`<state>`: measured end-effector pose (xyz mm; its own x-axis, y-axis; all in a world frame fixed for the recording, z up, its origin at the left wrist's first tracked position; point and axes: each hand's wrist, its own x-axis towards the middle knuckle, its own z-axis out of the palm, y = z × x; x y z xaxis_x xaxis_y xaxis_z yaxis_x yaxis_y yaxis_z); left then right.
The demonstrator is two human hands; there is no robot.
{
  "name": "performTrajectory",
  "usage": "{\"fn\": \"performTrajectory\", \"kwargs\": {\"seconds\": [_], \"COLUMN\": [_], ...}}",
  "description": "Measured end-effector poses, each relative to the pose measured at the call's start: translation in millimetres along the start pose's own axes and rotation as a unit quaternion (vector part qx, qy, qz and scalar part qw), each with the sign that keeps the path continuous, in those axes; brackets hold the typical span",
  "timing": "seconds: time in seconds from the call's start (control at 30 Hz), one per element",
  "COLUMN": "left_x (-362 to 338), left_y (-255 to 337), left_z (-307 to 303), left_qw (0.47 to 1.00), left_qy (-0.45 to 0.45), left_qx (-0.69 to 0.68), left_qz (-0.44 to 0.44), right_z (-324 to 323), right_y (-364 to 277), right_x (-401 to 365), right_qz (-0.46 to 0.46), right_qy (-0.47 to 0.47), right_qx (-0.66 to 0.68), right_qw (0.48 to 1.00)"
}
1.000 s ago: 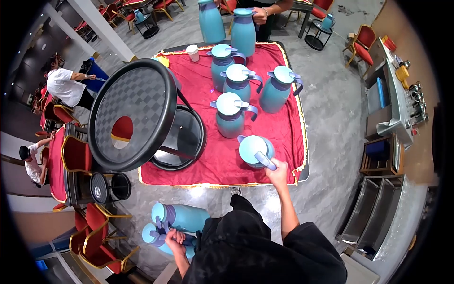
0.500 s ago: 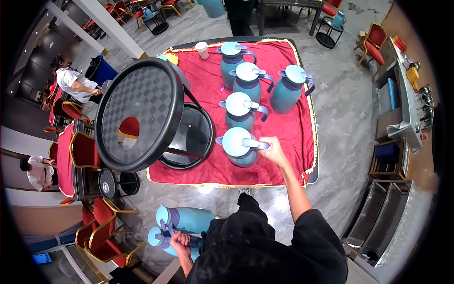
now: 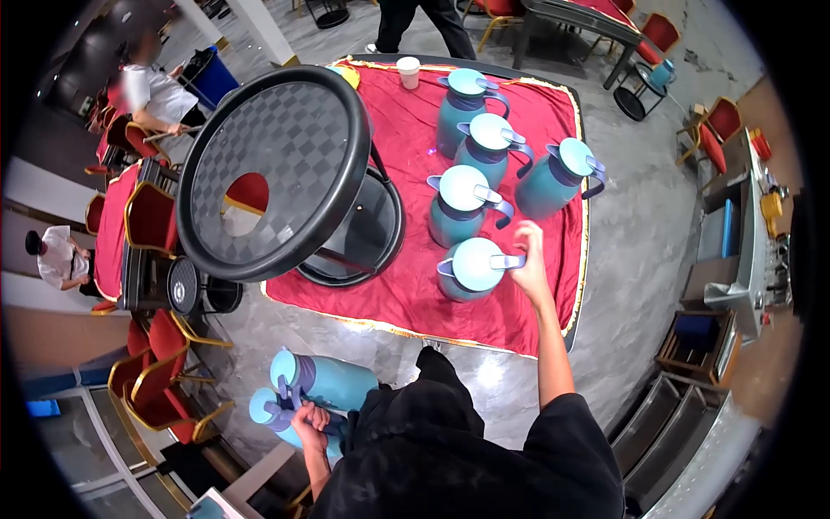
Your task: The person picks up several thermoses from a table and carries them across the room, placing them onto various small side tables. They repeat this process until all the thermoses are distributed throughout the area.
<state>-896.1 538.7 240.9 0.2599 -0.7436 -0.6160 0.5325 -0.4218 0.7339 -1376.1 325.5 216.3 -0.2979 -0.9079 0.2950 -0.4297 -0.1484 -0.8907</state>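
At the lower left, my left hand (image 3: 309,424) is closed around the handles of two teal thermos jugs, an upper one (image 3: 341,381) and a lower one (image 3: 268,408). Both hang tilted beside my body, off the table. My right hand (image 3: 531,264) is at the handle of the nearest thermos jug (image 3: 475,268) on the table, its fingers loosened and pointing up. That jug stands upright. Behind it are several more teal jugs, among them one just beyond (image 3: 462,192) and one to the right (image 3: 553,177).
A red cloth (image 3: 501,329) covers the table. On its left, a black round two-tier stand (image 3: 277,147) lies tipped over. A white cup (image 3: 408,73) is at the far edge. One person (image 3: 156,95) stands at left near a blue bin (image 3: 210,80); another (image 3: 59,258) is farther off.
My right hand has loosened from its fist on the near jug's handle, fingers lifting. My left hand still holds its two jugs. The view has shifted, and a person's legs now stride behind the table.
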Motion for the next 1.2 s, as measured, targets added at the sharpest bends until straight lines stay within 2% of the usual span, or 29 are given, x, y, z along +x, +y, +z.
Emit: {"fn": "performTrajectory", "kwargs": {"seconds": [0.03,0.07,0.17,0.2,0.27,0.37,0.4,0.47,0.53,0.63,0.73,0.8,0.9,0.93,1.0,1.07,1.1,1.13,1.17,1.2], "left_x": [1.0,0.7,0.1,0.5,2.4,2.8,3.1,3.5,3.8,5.3,12.5,18.5,28.9,34.1,47.2,62.8,72.6,84.8,97.7,113.0], "left_y": [-0.5,-0.7,1.8,2.8,4.0,9.4,8.8,8.8,9.7,13.6,19.9,29.6,51.6,56.3,66.2,81.1,87.7,93.5,100.6,109.4], "left_z": [-1.9,-2.4,-3.6,-4.6,-5.5,-7.3,-13.6,-20.9,-26.5,-41.2,-57.9,-70.8,-87.7,-96.3,-118.1,-143.1,-158.5,-175.5,-192.2,-208.1], "left_qw": [1.000,1.000,0.999,0.999,0.998,0.998,0.998,0.997,0.996,0.994,0.991,0.991,0.991,0.991,0.992,0.994,0.994,0.994,0.993,0.992], "left_qy": [-0.009,-0.017,-0.029,-0.032,-0.028,0.005,-0.018,-0.013,-0.006,0.000,0.010,0.007,0.003,0.003,-0.022,-0.025,-0.026,-0.021,-0.049,-0.077], "left_qx": [-0.006,-0.013,-0.033,-0.039,-0.048,-0.066,-0.062,-0.074,-0.087,-0.107,-0.131,-0.134,-0.130,-0.132,-0.121,-0.104,-0.107,-0.109,-0.106,-0.104], "left_qz": [0.004,0.009,0.009,0.010,0.005,-0.001,0.012,0.006,0.007,0.006,0.020,0.018,0.028,0.031,0.029,0.026,0.019,0.010,0.009,0.011], "right_z": [-3.9,-5.7,-13.6,-16.0,-18.7,-8.5,-5.6,1.8,-5.4,-15.3,-13.9,-4.2,17.8,31.3,41.6,45.7,44.3,37.5,38.6,38.9], "right_y": [21.2,22.4,28.4,32.4,53.0,32.9,31.8,33.1,31.3,7.6,-22.9,-28.1,-42.6,-48.4,-75.3,-106.9,-126.3,-131.5,-158.1,-170.7], "right_x": [2.2,6.7,29.5,36.2,45.2,51.2,45.7,37.4,30.9,24.4,27.8,18.3,-4.3,-11.2,-23.0,-43.5,-57.0,-73.6,-89.6,-104.0], "right_qz": [0.040,0.098,0.110,0.101,0.143,0.077,0.126,0.153,0.175,0.232,0.269,0.282,0.318,0.263,0.305,0.278,0.268,0.237,0.244,0.203], "right_qy": [-0.031,-0.047,-0.180,-0.211,-0.245,-0.223,-0.207,-0.186,-0.227,-0.351,-0.450,-0.382,-0.242,-0.171,-0.109,-0.094,-0.072,-0.055,-0.033,-0.001], "right_qx": [0.009,0.095,0.138,0.131,0.146,0.126,0.110,0.132,0.073,0.056,0.108,0.162,0.151,0.118,0.111,0.157,0.110,0.120,0.070,0.077], "right_qw": [0.999,0.990,0.968,0.963,0.948,0.963,0.964,0.962,0.955,0.906,0.844,0.865,0.904,0.942,0.940,0.943,0.954,0.963,0.967,0.976]}}
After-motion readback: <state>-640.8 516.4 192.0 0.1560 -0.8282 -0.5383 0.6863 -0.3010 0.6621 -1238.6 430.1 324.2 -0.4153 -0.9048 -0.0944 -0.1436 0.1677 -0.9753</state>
